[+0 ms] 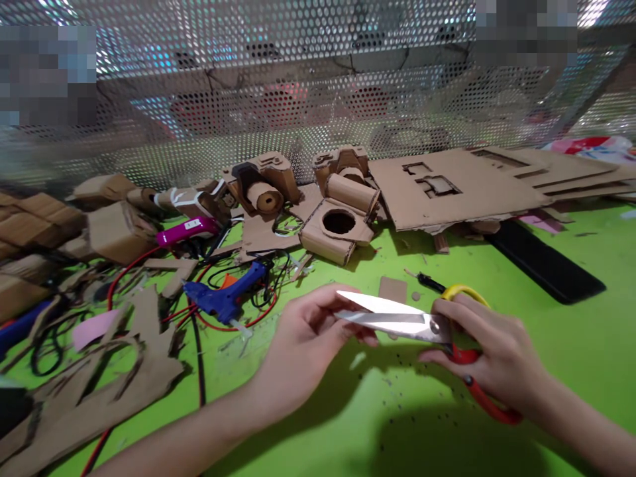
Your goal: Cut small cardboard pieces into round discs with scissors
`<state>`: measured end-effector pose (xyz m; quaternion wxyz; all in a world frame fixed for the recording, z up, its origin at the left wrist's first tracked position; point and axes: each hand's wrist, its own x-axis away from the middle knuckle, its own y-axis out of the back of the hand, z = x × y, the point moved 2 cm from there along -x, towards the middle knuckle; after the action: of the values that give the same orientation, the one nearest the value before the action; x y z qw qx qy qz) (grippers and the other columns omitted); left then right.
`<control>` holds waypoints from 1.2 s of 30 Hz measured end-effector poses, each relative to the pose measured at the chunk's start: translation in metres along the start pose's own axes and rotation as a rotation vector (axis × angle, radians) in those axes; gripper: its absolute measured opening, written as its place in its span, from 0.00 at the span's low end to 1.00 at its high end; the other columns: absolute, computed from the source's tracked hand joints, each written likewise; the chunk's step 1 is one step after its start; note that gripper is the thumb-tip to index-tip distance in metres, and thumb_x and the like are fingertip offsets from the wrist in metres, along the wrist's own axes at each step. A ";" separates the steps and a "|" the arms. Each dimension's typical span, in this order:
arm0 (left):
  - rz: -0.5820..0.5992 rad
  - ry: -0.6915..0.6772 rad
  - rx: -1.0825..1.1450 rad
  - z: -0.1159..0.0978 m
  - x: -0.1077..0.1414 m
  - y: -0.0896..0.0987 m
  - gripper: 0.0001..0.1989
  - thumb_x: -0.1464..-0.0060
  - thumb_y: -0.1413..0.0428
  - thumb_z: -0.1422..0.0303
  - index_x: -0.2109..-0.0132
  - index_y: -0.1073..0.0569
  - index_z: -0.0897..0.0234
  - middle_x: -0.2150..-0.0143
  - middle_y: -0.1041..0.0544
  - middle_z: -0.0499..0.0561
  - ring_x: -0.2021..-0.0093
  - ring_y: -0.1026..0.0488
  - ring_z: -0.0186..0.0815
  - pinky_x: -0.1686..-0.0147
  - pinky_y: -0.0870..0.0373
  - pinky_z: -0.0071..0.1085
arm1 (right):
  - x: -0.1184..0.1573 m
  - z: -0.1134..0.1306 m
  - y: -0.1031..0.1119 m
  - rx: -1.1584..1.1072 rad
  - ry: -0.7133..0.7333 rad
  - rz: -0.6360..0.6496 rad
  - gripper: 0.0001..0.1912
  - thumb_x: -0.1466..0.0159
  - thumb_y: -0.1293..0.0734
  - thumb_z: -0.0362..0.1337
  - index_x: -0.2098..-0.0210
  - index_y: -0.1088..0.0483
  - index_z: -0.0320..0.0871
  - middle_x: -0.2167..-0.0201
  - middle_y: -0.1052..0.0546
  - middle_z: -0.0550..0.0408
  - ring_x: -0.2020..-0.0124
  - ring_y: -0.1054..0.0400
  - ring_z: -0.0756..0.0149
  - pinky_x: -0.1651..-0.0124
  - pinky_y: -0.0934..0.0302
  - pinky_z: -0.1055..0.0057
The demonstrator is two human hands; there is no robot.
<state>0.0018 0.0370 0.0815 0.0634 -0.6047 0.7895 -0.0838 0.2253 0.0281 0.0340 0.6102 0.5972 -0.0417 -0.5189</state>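
My right hand [489, 348] grips a pair of scissors [392, 322] by its red and yellow handles. The two steel blades stand slightly apart and point left. At their tips is my left hand [311, 338], its fingers curled and pinched together. Whatever lies between those fingers is hidden or too small to make out. Just behind the blades, a small cardboard square [392, 290] and a small round disc [416, 296] lie on the green table [318, 424]. A dark thin tool [431, 283] lies beside my right hand.
A blue glue gun [223, 291] with tangled cords lies to the left, near a magenta tool [186, 230]. Cardboard camera models [263, 182] and a holed cardboard body [340, 225] stand behind. Cardboard sheets [462, 192], a black slab [546, 262] and scraps [119, 371] lie around.
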 end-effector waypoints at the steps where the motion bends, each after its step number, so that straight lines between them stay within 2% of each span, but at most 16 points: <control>1: -0.002 0.001 -0.004 0.000 0.000 0.000 0.13 0.48 0.45 0.86 0.67 0.20 0.66 0.74 0.20 0.43 0.74 0.23 0.23 0.72 0.28 0.11 | 0.000 0.000 0.000 0.004 0.007 -0.003 0.18 0.34 0.37 0.51 0.58 0.33 0.42 0.71 0.26 0.54 0.76 0.32 0.70 0.77 0.37 0.75; 15: -0.048 0.039 0.044 -0.002 0.001 -0.003 0.14 0.49 0.46 0.87 0.70 0.22 0.67 0.78 0.21 0.42 0.77 0.25 0.22 0.75 0.30 0.11 | -0.003 0.004 0.002 0.099 0.046 -0.009 0.16 0.33 0.39 0.49 0.61 0.32 0.41 0.73 0.26 0.53 0.78 0.33 0.71 0.79 0.38 0.76; 19: -0.058 0.045 0.046 -0.002 0.000 -0.005 0.13 0.50 0.46 0.87 0.71 0.23 0.67 0.78 0.21 0.42 0.77 0.25 0.21 0.76 0.31 0.10 | -0.006 0.006 0.003 0.159 0.082 -0.052 0.17 0.31 0.40 0.48 0.60 0.32 0.39 0.73 0.25 0.51 0.77 0.32 0.70 0.79 0.38 0.76; 24: -0.068 0.049 -0.001 -0.002 0.000 -0.003 0.11 0.50 0.45 0.85 0.70 0.23 0.67 0.78 0.21 0.43 0.77 0.25 0.23 0.74 0.29 0.12 | -0.005 0.007 0.003 0.214 0.115 -0.100 0.17 0.31 0.40 0.47 0.59 0.31 0.38 0.72 0.23 0.49 0.78 0.31 0.69 0.81 0.40 0.75; 27: -0.050 0.044 -0.068 -0.004 0.001 0.000 0.07 0.51 0.42 0.81 0.69 0.23 0.67 0.77 0.21 0.45 0.76 0.25 0.26 0.73 0.27 0.17 | -0.006 0.006 0.005 0.161 0.096 -0.093 0.16 0.32 0.39 0.48 0.59 0.32 0.40 0.73 0.23 0.51 0.79 0.31 0.70 0.80 0.39 0.75; 31: 0.007 0.021 -0.343 -0.001 -0.004 0.004 0.02 0.49 0.41 0.75 0.70 0.24 0.67 0.75 0.22 0.47 0.74 0.25 0.30 0.71 0.26 0.24 | -0.010 -0.005 0.012 0.019 -0.114 -0.088 0.13 0.32 0.39 0.48 0.59 0.33 0.45 0.79 0.28 0.59 0.84 0.38 0.72 0.83 0.42 0.75; 34: 0.090 -0.106 -0.796 0.006 -0.012 0.007 0.06 0.44 0.45 0.75 0.65 0.23 0.66 0.68 0.20 0.51 0.68 0.24 0.34 0.65 0.27 0.29 | -0.015 -0.014 0.018 0.115 -0.186 -0.126 0.15 0.34 0.38 0.50 0.60 0.33 0.44 0.80 0.31 0.59 0.84 0.39 0.70 0.83 0.43 0.73; 36: 0.166 -0.181 -1.022 0.014 -0.019 0.008 0.07 0.42 0.47 0.75 0.63 0.23 0.67 0.65 0.20 0.53 0.63 0.26 0.37 0.60 0.29 0.33 | -0.018 -0.018 0.020 0.182 -0.205 -0.137 0.17 0.34 0.39 0.52 0.60 0.33 0.44 0.80 0.31 0.59 0.83 0.39 0.70 0.83 0.44 0.73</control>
<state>0.0022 0.0562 0.0659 -0.1653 -0.4987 0.7662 0.3700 0.2411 0.0480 0.0550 0.5091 0.5955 -0.1099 -0.6117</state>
